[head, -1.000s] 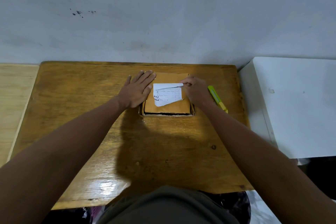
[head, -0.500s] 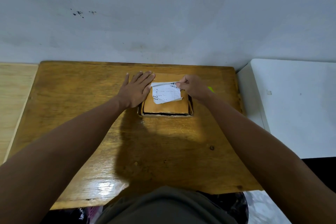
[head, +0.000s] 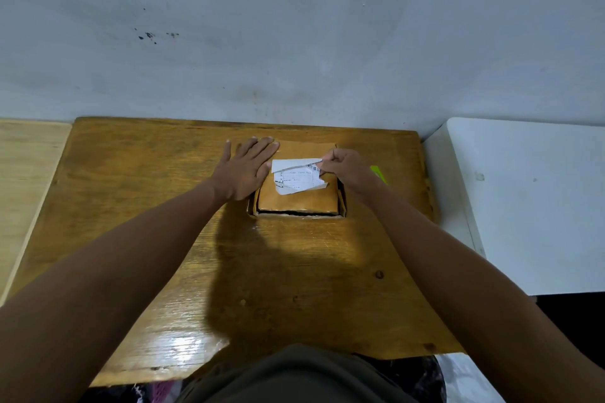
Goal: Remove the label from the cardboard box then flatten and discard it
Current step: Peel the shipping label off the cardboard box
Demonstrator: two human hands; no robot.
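From the head camera I see a small brown cardboard box (head: 298, 198) lying on a varnished wooden table (head: 137, 206), toward the table's far edge, at about twelve o'clock from the person's body. The left hand (head: 244, 170) lies flat, palm down, at the box's nine o'clock side, its fingers straight and held together with the thumb splayed outward; the fingertips rest on the box's far left corner while the palm sits on the table just beside it. The right hand (head: 347, 167) comes in from three o'clock with its fingers curled, pinching the far right corner of a white printed shipping label (head: 296, 177). The label's far edge is peeled up and folded over, showing its blank underside, while its near part lies against the box top; one torn corner sticks out at the label's four o'clock. A yellow-green utility knife (head: 379, 173) pokes out from behind the right wrist, on the table. A white surface (head: 530, 206) adjoins the table at three o'clock, and a grey wall (head: 294, 26) stands behind.
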